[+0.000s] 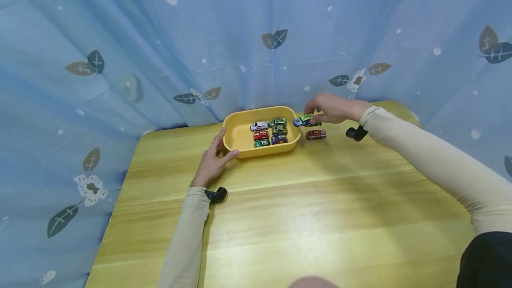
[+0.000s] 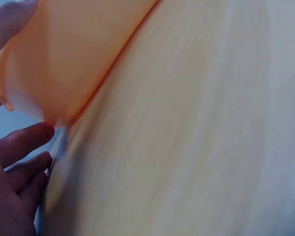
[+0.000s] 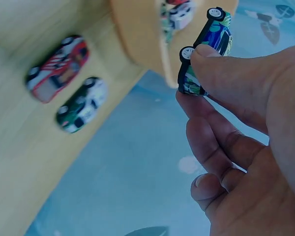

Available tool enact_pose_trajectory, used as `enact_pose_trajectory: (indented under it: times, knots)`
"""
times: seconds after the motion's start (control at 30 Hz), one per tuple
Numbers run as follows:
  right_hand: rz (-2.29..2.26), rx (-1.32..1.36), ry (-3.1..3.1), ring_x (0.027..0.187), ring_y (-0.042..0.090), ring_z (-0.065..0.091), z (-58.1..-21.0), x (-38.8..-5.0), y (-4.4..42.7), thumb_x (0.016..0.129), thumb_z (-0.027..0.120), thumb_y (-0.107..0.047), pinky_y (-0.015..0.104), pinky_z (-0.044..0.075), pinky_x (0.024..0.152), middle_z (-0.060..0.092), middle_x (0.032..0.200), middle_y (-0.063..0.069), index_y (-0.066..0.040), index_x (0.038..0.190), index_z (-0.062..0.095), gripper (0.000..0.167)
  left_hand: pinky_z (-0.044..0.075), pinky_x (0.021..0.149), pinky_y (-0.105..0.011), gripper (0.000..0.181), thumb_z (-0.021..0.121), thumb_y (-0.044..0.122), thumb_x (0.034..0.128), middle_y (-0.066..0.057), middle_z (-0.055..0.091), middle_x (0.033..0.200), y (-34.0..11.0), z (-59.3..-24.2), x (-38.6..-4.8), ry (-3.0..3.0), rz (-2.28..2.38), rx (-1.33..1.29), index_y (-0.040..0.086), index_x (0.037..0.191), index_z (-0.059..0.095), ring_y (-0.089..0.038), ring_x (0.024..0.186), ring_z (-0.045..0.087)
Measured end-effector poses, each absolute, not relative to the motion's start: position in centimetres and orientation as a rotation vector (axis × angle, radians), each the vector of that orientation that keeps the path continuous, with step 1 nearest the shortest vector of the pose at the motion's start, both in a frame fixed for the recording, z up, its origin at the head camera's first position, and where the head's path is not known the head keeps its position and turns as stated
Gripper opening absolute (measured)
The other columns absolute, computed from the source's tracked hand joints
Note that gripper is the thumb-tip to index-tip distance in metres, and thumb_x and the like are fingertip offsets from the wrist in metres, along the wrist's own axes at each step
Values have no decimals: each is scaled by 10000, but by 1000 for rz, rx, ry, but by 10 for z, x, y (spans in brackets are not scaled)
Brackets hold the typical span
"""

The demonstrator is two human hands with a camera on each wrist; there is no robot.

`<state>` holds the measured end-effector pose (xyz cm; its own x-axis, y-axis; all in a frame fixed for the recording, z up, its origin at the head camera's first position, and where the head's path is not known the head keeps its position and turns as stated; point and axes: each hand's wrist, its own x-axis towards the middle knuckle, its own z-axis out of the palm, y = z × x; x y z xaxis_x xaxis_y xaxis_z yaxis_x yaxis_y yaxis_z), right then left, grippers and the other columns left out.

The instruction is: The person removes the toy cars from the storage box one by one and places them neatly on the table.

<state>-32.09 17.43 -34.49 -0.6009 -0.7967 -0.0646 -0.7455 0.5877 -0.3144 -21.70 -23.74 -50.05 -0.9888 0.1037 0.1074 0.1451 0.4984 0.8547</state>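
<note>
So the little blue-and-green toy car is up by the right end of the yellow tray, pinched in the fingers of the right hand. Thumb's laid across its side with both wheels on that side left uncovered, which I guess suits something this small: light pinch, nothing crushed. From where I'm standing I honestly can't tell if it's above the rim or just beside it.

The left hand has hold of the tray's near left corner, thumb against the near wall and fingers round the end. Probably there to stop it sliding, since it's opposite the hand with the car.

Inside, the parked cars sit upright in two rough columns bunched toward the right, maybe because that's the shorter reach from that side. Just outside, a red car and a green-and-white car stand near each other on the tabletop. Behind it all hangs a blue leafy curtain.
</note>
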Motion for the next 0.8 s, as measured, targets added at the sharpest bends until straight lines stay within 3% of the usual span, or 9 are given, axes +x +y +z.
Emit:
enact_pose_trajectory:
  times: [0.8]
  knots:
    - [-323,-1200,2640,995,348,710,-406,-297,217,923,782,-44,540,575,929,778,1076,110,-30,1182,764,260,299,1282,-587,912,772,493,964,-134,490,1640,-236,-497,-217,-2690,-1560,-207,442,1687,218,-339,1491,503]
